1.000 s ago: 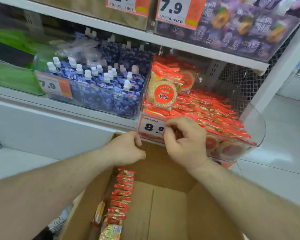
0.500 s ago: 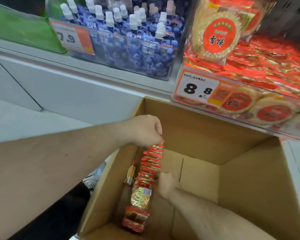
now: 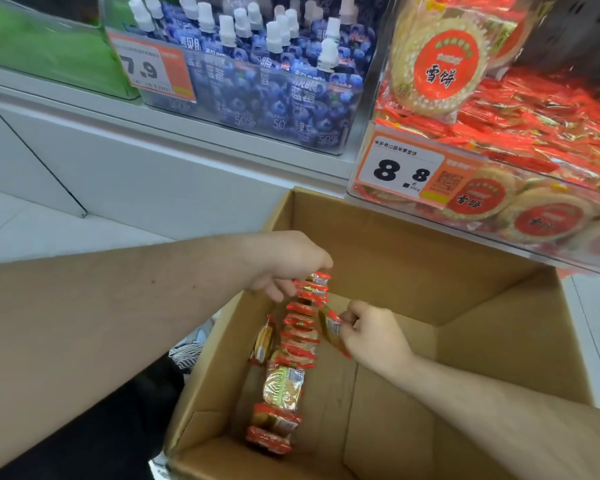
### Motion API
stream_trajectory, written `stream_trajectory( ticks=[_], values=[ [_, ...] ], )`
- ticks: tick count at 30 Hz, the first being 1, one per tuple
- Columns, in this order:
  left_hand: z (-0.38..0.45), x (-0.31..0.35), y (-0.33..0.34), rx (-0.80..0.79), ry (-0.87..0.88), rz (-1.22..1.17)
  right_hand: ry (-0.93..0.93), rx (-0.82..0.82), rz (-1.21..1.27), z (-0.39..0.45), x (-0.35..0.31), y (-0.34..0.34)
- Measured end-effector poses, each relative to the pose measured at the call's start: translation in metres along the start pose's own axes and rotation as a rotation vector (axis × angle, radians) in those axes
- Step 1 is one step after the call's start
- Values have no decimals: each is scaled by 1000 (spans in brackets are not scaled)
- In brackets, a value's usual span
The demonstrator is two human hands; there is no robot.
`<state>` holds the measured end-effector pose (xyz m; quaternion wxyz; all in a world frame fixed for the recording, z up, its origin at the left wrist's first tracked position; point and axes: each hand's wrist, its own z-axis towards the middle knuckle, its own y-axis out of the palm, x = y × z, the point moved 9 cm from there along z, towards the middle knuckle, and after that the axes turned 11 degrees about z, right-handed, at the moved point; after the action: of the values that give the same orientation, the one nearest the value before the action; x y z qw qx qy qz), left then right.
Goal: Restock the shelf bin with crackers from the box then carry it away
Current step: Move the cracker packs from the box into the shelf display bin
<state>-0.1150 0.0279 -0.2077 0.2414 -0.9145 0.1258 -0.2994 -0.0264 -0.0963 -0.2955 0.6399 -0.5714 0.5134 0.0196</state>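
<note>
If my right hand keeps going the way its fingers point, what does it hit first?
Probably the row of cracker packs. The right hand holds one pack and points left toward that row, which the left hand grips at its top end. Depth is unclear, so it might pass just above the row.

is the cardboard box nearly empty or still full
Nearly empty: the cardboard box shows mostly bare floor, with one row of cracker packets along its left side.

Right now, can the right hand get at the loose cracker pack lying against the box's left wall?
Probably not directly. The right hand already pinches a pack, and the row of packs stands between it and the loose pack by the box wall.
</note>
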Motion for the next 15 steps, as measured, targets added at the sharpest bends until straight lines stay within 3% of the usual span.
stream_trajectory(
  ticks=[5,10,12,15],
  values=[
    [-7,-12,21,-139,-167,-282,-396,261,167,-35,-57,-67],
    [-6,-4,13,-65,-66,-486,-774,308,208,-62,-101,-65],
    [-3,-6,2,9,-39,-519,-780,261,234,-57,-100,-58],
    [3,-10,-15,124,13,-463,-485,196,293,-41,-70,-37]
  ],
)
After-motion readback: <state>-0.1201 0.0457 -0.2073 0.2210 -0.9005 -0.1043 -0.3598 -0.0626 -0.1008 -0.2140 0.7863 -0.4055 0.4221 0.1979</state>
